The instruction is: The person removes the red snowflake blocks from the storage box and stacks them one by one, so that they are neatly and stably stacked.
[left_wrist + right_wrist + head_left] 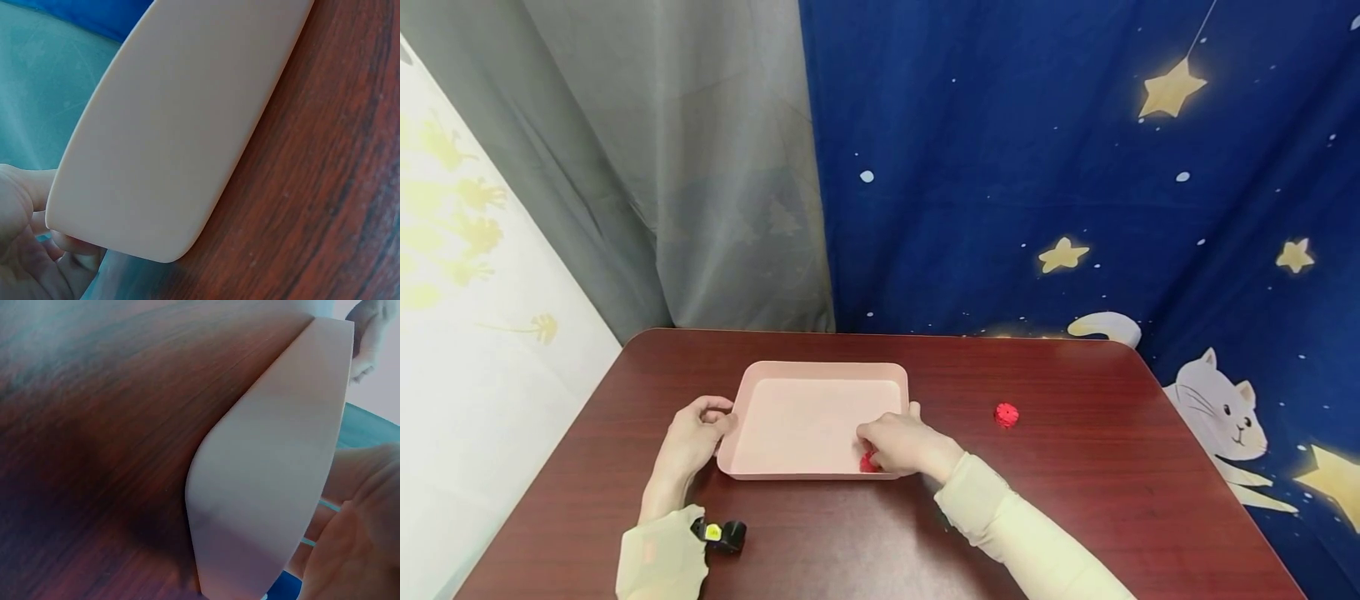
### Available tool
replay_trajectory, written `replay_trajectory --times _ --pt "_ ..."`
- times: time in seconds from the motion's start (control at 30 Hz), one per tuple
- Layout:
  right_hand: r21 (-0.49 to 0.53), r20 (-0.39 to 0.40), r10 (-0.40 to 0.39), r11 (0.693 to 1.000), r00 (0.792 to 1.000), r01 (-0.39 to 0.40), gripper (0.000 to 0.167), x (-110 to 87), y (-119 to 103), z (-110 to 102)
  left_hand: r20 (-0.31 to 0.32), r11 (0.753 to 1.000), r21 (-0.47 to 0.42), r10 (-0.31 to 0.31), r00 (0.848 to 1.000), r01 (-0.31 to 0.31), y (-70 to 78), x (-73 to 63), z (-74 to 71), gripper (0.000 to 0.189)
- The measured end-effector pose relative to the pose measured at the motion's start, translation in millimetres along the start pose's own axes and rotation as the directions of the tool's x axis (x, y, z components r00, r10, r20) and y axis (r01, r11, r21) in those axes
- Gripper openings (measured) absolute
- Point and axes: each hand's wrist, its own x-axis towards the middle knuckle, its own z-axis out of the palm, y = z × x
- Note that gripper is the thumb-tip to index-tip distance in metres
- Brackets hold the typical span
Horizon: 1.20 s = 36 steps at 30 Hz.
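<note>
A shallow pink tray (820, 421) lies on the dark red-brown table. My left hand (692, 435) grips the tray's left side, with thumb and fingers about the rim; the left wrist view shows that hand (44, 231) at the tray corner. Over the front right corner, my right hand (906, 443) reaches into the tray and its fingertips pinch a small red notched disc (868, 462), partly hidden by the fingers. The right wrist view has the tray's outer wall (262, 456) in front of the right hand (356, 519), whose fingertips are hidden. Another red notched disc (1007, 415) lies on the table, right of the tray.
A black strap with a yellow label (724, 534) is by the left sleeve. Behind the table's (1075, 500) far edge hang a grey curtain (737, 167) and a blue starry curtain (962, 167). A white panel (475, 333) stands at the left.
</note>
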Motion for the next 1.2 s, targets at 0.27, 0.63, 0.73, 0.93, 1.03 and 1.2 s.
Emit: replay_trajectory --times 0.27,0.63,0.73,0.93,1.03,1.2 --pt "0.206 -0.137 0.006 0.978 0.991 0.022 0.02 -6.2 6 -12 -0.002 1.0 0.004 0.003 1.0 -0.003 -1.3 1.3 0.6 0.033" --pt "0.534 -0.291 0.144 0.845 0.946 0.036 0.014 -27.8 24 -32 0.003 1.0 0.005 0.006 1.0 -0.006 -2.0 2.1 0.6 0.032" --pt "0.602 -0.319 0.218 0.798 0.922 0.02 0.011 -37.9 32 -36 0.004 1.0 0.008 0.004 1.0 -0.004 -2.1 2.5 0.2 0.032" --pt "0.749 -0.329 0.401 0.663 0.855 -0.023 0.008 -60.2 58 -36 0.0 1.0 0.008 -0.006 1.0 0.006 -0.9 2.0 0.6 0.032" --pt "0.791 -0.332 0.477 0.611 0.814 -0.035 0.008 -70.8 74 -31 -0.002 1.0 0.005 -0.012 1.0 0.012 -0.1 1.4 0.9 0.032" --pt "0.865 -0.312 0.596 0.5 0.74 -0.038 0.013 -89.3 96 -21 0.0 1.0 -0.001 -0.016 1.0 0.016 1.0 0.6 1.2 0.032"
